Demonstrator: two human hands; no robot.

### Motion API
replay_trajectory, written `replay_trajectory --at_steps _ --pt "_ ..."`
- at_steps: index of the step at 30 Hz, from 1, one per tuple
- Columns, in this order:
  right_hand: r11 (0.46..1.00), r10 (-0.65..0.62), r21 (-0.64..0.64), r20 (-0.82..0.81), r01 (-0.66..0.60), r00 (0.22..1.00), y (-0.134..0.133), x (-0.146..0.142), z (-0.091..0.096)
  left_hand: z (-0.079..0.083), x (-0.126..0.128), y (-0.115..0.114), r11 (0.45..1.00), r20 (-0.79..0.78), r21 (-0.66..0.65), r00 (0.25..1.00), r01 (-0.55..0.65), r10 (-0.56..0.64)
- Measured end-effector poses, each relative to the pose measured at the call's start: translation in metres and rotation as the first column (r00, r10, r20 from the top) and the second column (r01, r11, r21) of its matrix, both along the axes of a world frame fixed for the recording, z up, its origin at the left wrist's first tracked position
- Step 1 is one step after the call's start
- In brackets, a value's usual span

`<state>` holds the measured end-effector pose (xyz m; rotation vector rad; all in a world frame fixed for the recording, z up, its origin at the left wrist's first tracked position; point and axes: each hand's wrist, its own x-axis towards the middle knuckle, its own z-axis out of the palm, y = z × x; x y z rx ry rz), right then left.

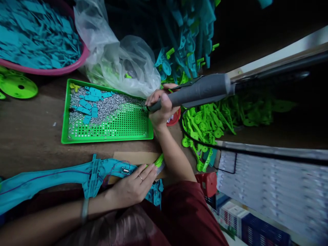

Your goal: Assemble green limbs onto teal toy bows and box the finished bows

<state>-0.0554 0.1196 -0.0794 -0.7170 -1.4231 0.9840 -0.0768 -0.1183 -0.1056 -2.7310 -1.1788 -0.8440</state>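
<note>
A long blue plastic shell (69, 177) with thin wires and a small silvery part lies along the near edge of the table. My left hand (135, 186) holds its right end, fingers laid across the top and thumb hidden. A bright green piece (159, 160) shows just beyond those fingertips. Wrapped in my right hand (162, 109) is a grey electric screwdriver (200, 91), tilted, its tip end over the right side of a green perforated tray (107, 139). Many small silver screws (110, 109) and several small blue plastic parts (88, 104) lie in that tray.
A pink basin (64, 70) heaped with blue parts stands back left, near a clear plastic bag (123, 58). Green parts (205, 126) pile up at right, behind a red dish (174, 118). The screwdriver's black cable (243, 152) crosses the right side.
</note>
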Motion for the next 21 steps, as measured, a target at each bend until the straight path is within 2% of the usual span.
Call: replay_trajectory --at_steps 5,8,10,12,14,16,18,21 --pt "0.999 0.039 -0.020 -0.086 -0.040 0.996 0.001 -0.006 -0.002 0.000 0.001 -0.001 1.000 -0.003 -0.005 1.000 -0.013 0.013" --pt "0.999 -0.042 -0.004 -0.044 0.042 0.998 -0.007 -0.001 0.018 -0.001 -0.001 -0.003 1.000 -0.013 -0.006 1.000 -0.011 0.011" --pt "0.993 -0.117 0.033 0.002 0.117 0.993 -0.018 0.016 0.040 -0.001 -0.003 -0.005 1.000 -0.016 -0.008 1.000 0.005 -0.005" --pt "0.981 -0.182 0.076 0.043 0.178 0.982 -0.035 0.046 0.060 -0.001 -0.005 -0.007 1.000 -0.003 -0.014 1.000 0.019 -0.019" --pt "0.963 -0.255 0.103 0.072 0.247 0.964 -0.055 0.081 0.070 -0.002 -0.006 -0.008 1.000 0.026 -0.019 0.999 0.025 -0.024" --pt "0.931 -0.357 0.115 0.076 0.347 0.931 -0.071 0.114 0.068 -0.003 -0.006 -0.009 0.999 0.051 -0.033 0.998 0.031 -0.029" --pt "0.898 -0.433 0.113 0.056 0.426 0.900 -0.081 0.140 0.055 -0.003 -0.005 -0.008 0.998 0.064 -0.046 0.997 0.034 -0.031" --pt "0.885 -0.457 0.099 -0.007 0.456 0.889 -0.084 0.160 0.032 -0.001 -0.004 -0.007 0.998 0.054 -0.051 0.998 0.040 -0.037"
